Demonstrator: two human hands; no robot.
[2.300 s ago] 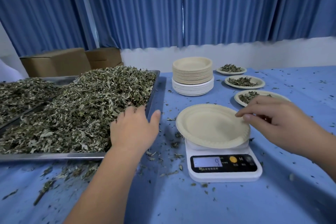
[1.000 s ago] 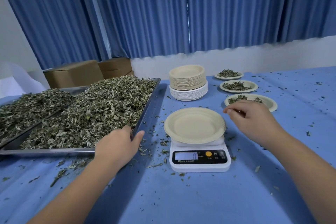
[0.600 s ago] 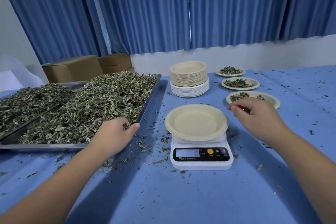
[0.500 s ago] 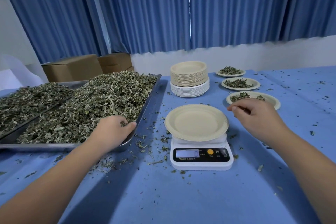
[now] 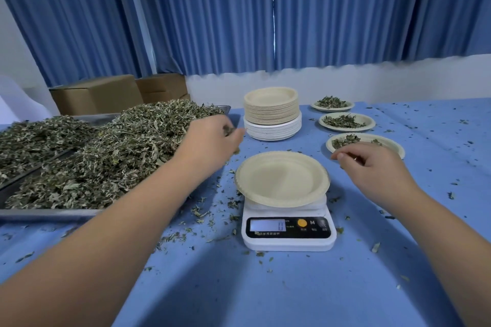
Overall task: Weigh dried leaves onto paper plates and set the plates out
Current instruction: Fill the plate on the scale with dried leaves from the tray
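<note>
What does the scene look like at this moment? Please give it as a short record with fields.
left hand: grips a clump of dried leaves, above the right edge of the tray
right hand: beside the plate's right rim, fingers loosely curled, nothing seen in them
plate on scale: empty
scale: display reads 0
filled plates: three, in a row at right rear
spare plates: one stack behind the scale

Single head-worn wide-angle view, forward and down, close over the table (image 5: 265, 287).
</note>
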